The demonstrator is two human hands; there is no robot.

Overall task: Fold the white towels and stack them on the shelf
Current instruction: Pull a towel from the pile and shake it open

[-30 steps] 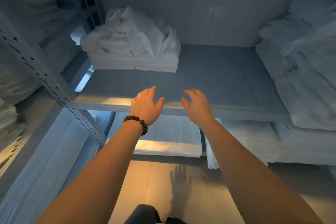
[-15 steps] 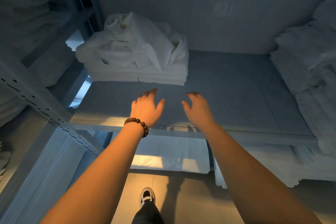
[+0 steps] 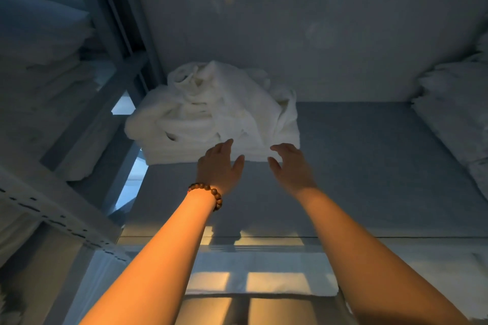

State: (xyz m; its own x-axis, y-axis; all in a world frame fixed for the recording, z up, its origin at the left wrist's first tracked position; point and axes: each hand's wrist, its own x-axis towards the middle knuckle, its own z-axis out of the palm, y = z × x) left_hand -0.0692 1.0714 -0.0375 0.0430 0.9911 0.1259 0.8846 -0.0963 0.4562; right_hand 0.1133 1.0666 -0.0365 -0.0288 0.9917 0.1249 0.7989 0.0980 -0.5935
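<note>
A crumpled white towel [image 3: 211, 103] lies on top of a small stack of folded white towels [image 3: 184, 155] at the back left of the grey shelf [image 3: 356, 166]. My left hand [image 3: 219, 166], with a bead bracelet on its wrist, reaches over the shelf with fingers extended, its fingertips at the front edge of the stack. My right hand [image 3: 290, 166] is beside it, fingers loosely spread, just in front of the stack's right corner. Neither hand holds anything.
A heap of white linen [image 3: 454, 113] fills the shelf's right side. More linen [image 3: 39, 42] sits in the neighbouring bay on the left, behind a perforated metal upright [image 3: 66, 221]. Folded white sheets [image 3: 264, 277] lie on the lower shelf below.
Both hands have moved forward from the shelf's front edge, across the shelf, up to the towel stack. The view has moved closer and tilted upward.
</note>
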